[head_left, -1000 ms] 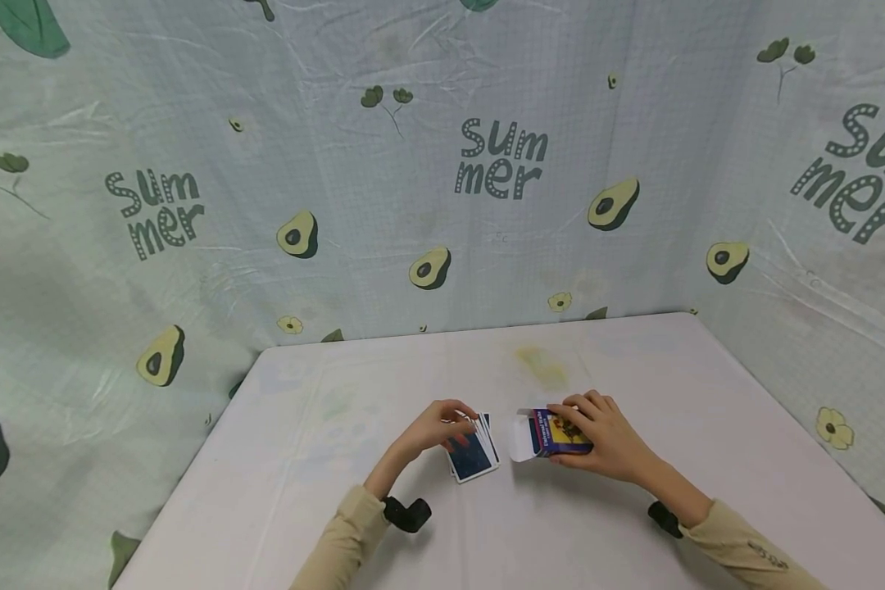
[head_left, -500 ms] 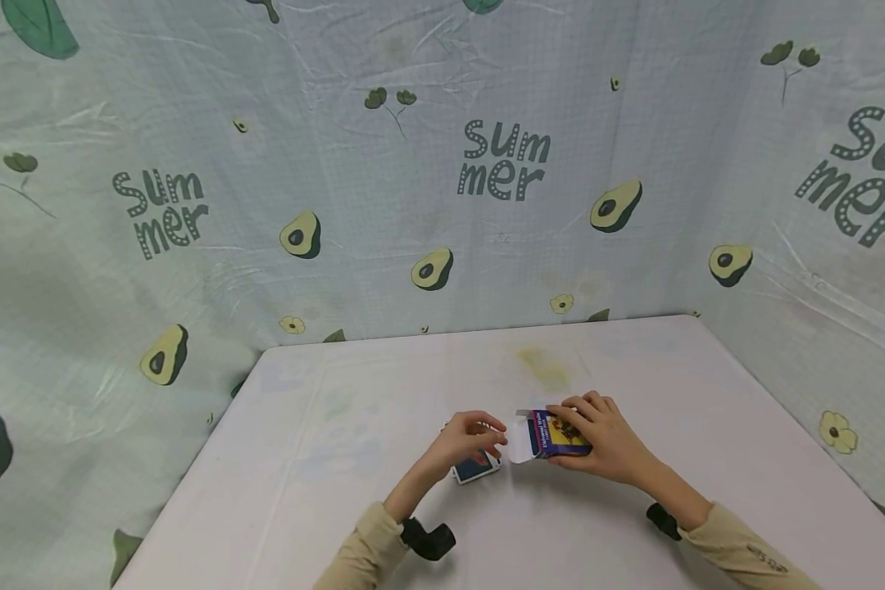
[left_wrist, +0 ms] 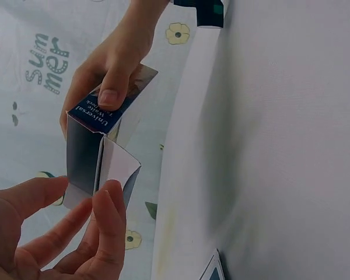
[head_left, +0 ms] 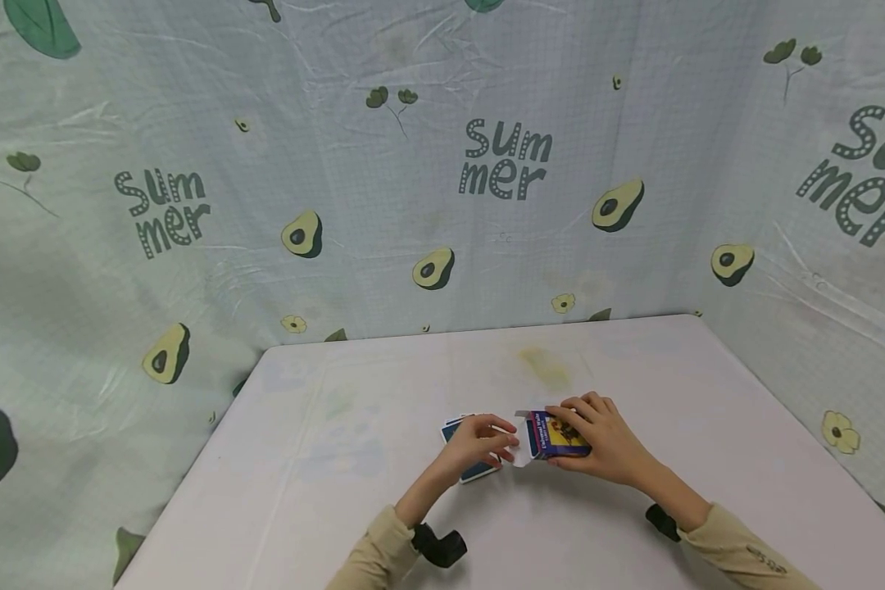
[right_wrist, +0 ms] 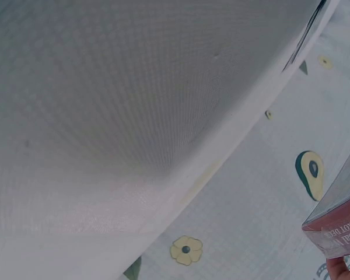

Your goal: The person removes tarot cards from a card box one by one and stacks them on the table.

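My right hand (head_left: 606, 438) grips a tarot card box (head_left: 564, 434) from above, with the thumb on its near side. In the left wrist view the box reads "Universal Waite" and its end gapes towards the left hand (left_wrist: 76, 233). A white end flap (head_left: 520, 447) sticks out there, and the left fingertips are right at it, fingers spread and slightly bent. Behind the left hand, a loose stack of blue-backed cards (head_left: 481, 470) lies on the table, partly hidden. In the right wrist view the box (right_wrist: 344, 227) shows at the lower right corner, with only some fingertips visible.
The white-covered table (head_left: 354, 492) runs back to a hanging sheet (head_left: 369, 180) printed with avocados and "summer". A black wrist camera (head_left: 441, 547) hangs under the left forearm, and another black strap (head_left: 662, 521) is on the right wrist.
The left hand has moved right, from over the cards to the box's flap, uncovering the stack's left edge. The right hand and box have stayed nearly in place.
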Motion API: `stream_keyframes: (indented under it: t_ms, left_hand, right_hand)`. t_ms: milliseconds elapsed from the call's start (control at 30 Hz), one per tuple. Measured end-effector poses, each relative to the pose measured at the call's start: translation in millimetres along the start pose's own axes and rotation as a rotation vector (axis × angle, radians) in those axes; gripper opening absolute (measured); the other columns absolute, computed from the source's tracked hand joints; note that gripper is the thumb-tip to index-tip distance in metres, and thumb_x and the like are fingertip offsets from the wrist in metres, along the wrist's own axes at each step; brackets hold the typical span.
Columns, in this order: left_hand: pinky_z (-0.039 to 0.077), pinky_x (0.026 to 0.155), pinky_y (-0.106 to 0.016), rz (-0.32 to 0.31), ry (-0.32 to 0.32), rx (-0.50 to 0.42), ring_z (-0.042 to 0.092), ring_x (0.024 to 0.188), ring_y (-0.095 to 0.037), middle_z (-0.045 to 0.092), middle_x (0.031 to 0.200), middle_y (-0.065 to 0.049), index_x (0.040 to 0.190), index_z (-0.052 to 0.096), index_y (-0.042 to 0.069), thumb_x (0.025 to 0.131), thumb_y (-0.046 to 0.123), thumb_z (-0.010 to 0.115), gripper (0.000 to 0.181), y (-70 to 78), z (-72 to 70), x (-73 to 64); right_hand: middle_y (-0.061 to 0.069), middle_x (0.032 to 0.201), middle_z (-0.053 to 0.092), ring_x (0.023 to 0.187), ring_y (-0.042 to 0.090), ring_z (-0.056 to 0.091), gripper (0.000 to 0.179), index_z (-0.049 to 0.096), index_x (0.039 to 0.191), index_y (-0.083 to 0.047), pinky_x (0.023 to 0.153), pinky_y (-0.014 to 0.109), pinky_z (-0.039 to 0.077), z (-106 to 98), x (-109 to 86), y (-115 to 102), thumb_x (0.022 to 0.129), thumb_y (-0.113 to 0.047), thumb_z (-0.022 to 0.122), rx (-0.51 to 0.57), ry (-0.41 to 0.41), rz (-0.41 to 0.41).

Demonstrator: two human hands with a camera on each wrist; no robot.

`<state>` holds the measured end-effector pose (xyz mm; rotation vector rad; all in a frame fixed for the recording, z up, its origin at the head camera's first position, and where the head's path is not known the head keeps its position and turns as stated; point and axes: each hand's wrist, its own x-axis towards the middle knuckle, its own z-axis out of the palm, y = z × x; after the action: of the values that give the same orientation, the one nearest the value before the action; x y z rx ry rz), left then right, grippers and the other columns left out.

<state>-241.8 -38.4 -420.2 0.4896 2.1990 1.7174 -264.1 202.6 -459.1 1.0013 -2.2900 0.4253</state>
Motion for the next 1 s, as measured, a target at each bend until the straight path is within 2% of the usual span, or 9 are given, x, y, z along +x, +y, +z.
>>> stream_keyframes:
  t_ms: [167, 300, 367, 500, 700, 833, 1000]
  left_hand:
    - [0.055, 0.066, -0.039, -0.005, -0.008, 0.014, 0.064, 0.082, -0.038, 0.063, 0.101, -0.027, 0.108, 0.057, -0.006, 0.089, 0.014, 0.053, 0.028, -10.9, 2.2, 6.7]
    - [0.054, 0.069, -0.046, 0.000, -0.027, 0.011, 0.061, 0.085, -0.044, 0.062, 0.100, -0.030, 0.108, 0.056, -0.009, 0.089, 0.012, 0.052, 0.029, -0.1, 4.0, 0.2]
    - [0.054, 0.068, -0.045, 0.011, -0.023, 0.010, 0.062, 0.083, -0.044, 0.062, 0.098, -0.030, 0.107, 0.056, -0.010, 0.088, 0.012, 0.053, 0.029, 4.7, 5.1, -2.9]
    - [0.055, 0.066, -0.044, 0.026, -0.013, 0.003, 0.063, 0.080, -0.043, 0.061, 0.095, -0.028, 0.105, 0.055, -0.010, 0.087, 0.011, 0.056, 0.028, 6.3, 7.1, -3.8]
    - [0.050, 0.071, -0.053, -0.006, -0.011, -0.040, 0.062, 0.080, -0.044, 0.059, 0.095, -0.032, 0.104, 0.055, -0.008, 0.087, 0.014, 0.056, 0.028, -6.3, 10.6, 4.7]
    - [0.053, 0.068, -0.048, -0.011, 0.007, -0.057, 0.065, 0.076, -0.039, 0.061, 0.093, -0.027, 0.103, 0.054, -0.006, 0.086, 0.015, 0.057, 0.027, -19.4, 12.3, 12.4]
    - [0.056, 0.062, -0.039, -0.014, 0.024, -0.079, 0.066, 0.074, -0.036, 0.062, 0.091, -0.025, 0.102, 0.053, -0.005, 0.085, 0.017, 0.058, 0.028, -23.3, 14.3, 14.2]
  right_hand:
    - [-0.004, 0.105, 0.054, 0.091, 0.010, 0.038, 0.069, 0.055, 0.119, -0.019, 0.076, 0.034, 0.032, 1, 0.0, -1, 0.064, -0.058, 0.069, 0.008, 0.002, -0.002]
    - [-0.004, 0.104, 0.054, 0.091, 0.010, 0.038, 0.070, 0.056, 0.117, -0.017, 0.076, 0.033, 0.032, 1, 0.6, -2, 0.059, -0.052, 0.075, 0.016, 0.005, -0.007]
    - [-0.003, 0.104, 0.054, 0.091, 0.011, 0.038, 0.070, 0.056, 0.117, -0.016, 0.076, 0.034, 0.032, 2, 0.8, -2, 0.059, -0.051, 0.075, 0.020, 0.007, -0.010]
    - [-0.003, 0.104, 0.054, 0.091, 0.011, 0.038, 0.069, 0.056, 0.117, -0.016, 0.076, 0.034, 0.032, 4, 0.6, -2, 0.064, -0.058, 0.069, 0.021, 0.010, -0.018]
    - [-0.004, 0.104, 0.054, 0.090, 0.011, 0.038, 0.068, 0.056, 0.117, -0.017, 0.076, 0.034, 0.031, 6, 0.8, -1, 0.067, -0.062, 0.063, 0.023, 0.023, -0.037]
    - [-0.004, 0.104, 0.054, 0.090, 0.011, 0.038, 0.067, 0.056, 0.118, -0.018, 0.076, 0.034, 0.031, 6, 1.0, -1, 0.068, -0.062, 0.063, 0.022, 0.030, -0.042]
    - [-0.004, 0.103, 0.053, 0.089, 0.011, 0.038, 0.067, 0.056, 0.117, -0.017, 0.077, 0.035, 0.031, 6, 2.0, -2, 0.068, -0.062, 0.062, 0.028, 0.032, -0.043]
